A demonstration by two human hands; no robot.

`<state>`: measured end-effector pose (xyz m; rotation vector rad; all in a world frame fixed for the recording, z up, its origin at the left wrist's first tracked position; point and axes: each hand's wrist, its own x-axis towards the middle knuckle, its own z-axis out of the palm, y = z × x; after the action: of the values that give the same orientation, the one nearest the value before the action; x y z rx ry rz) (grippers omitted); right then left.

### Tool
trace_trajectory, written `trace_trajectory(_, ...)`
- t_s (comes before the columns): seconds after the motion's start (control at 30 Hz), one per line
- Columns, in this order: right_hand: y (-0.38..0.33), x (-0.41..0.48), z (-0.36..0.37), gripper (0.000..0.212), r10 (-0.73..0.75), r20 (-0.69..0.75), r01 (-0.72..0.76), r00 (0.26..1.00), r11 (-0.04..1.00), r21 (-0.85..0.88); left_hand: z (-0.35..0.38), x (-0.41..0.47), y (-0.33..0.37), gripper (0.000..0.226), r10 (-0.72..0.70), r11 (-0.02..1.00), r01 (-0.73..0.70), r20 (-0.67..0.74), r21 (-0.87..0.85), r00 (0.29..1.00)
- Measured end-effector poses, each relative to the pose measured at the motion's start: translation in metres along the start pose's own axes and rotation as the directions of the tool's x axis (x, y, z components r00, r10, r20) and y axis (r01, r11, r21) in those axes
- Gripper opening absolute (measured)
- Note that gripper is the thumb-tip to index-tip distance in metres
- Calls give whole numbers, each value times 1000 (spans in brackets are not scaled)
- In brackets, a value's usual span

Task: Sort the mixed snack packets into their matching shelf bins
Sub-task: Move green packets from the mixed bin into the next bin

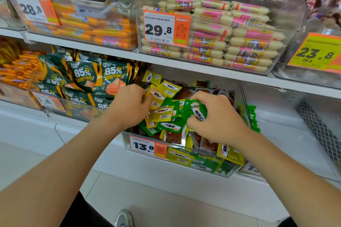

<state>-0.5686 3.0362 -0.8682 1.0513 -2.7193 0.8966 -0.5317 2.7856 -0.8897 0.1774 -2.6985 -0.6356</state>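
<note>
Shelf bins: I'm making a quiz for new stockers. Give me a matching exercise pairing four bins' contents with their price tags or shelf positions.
Things:
1. white-and-pink sausages
2. orange sausages
3. yellow and green packets
4. dark green 85% packets

Places:
A. bin tagged 28.8
B. bin tagged 13.8
C. bin tagged 29.8
D. lower shelf, left of the hands

Pairs: 1-C, 2-A, 3-B, 4-D

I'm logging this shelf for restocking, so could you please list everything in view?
Yellow packets: many, yellow, mixed bin, lower shelf centre.
Green packets: many, green, same bin.
Mixed bin: one, clear, tagged 13.8.
Dark pouches: many, dark green, lower left bin.
White sausages: many, white-pink, upper centre bin.
Orange sausages: many, orange, upper left bin.
Left hand: on yellow packets.
Right hand: gripping green packets.
</note>
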Motion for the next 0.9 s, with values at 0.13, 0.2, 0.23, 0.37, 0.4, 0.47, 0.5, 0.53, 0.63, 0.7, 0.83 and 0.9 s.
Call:
trace_trajectory(0.13, -16, 2, 12, 14, 129, -97, -120, 987, 988, 101, 7, 1, 1, 45, 47, 987, -24, -138, 161, 989)
trace_trajectory(0.2, -22, 1, 17, 22, 196, -17, -192, 980, 971, 142, 11, 0, 4, 23, 92, 977, -48, -207, 207, 974)
trace_trajectory(0.23, -24, 0, 19, 22, 226, 37, -229, 973, 963, 143, 13, 0, 6, 25, 108, 968, -50, -228, 246, 968)
trace_trajectory(0.37, -26, -3, 20, 12, 289, 114, -301, 951, 947, 113, 17, -1, 12, 52, 195, 942, -146, -139, 304, 971)
trace_trajectory(0.4, -28, -4, 19, 11, 304, 106, -315, 947, 942, 117, 17, 0, 12, 48, 217, 940, -185, -82, 287, 973)
trace_trajectory(0.47, -30, -4, 18, 17, 336, 98, -347, 937, 929, 128, 15, 0, 11, 32, 249, 933, -256, 62, 252, 967)
trace_trajectory(0.5, -31, -4, 19, 18, 346, 98, -357, 933, 926, 126, 13, -1, 11, 27, 238, 936, -260, 119, 238, 964)
trace_trajectory(0.53, -31, -3, 20, 19, 356, 101, -367, 929, 922, 122, 11, -3, 12, 27, 215, 947, -244, 154, 208, 964)
trace_trajectory(0.63, -30, -3, 24, 18, 386, 93, -395, 918, 909, 134, 6, -4, 15, 38, 150, 973, -181, 198, 145, 969)
trace_trajectory(0.7, -28, -2, 26, 15, 405, 81, -413, 911, 894, 172, 8, -3, 14, 47, 119, 972, -165, 256, 168, 959)
trace_trajectory(0.83, -24, -1, 25, 3, 470, 83, -472, 879, 830, 297, 9, -2, 18, 83, 56, 966, -158, 427, 205, 902)
trace_trajectory(0.9, -23, -1, 21, 2, 477, 74, -475, 876, 826, 303, 10, 0, 21, 94, 16, 970, -120, 440, 210, 898)
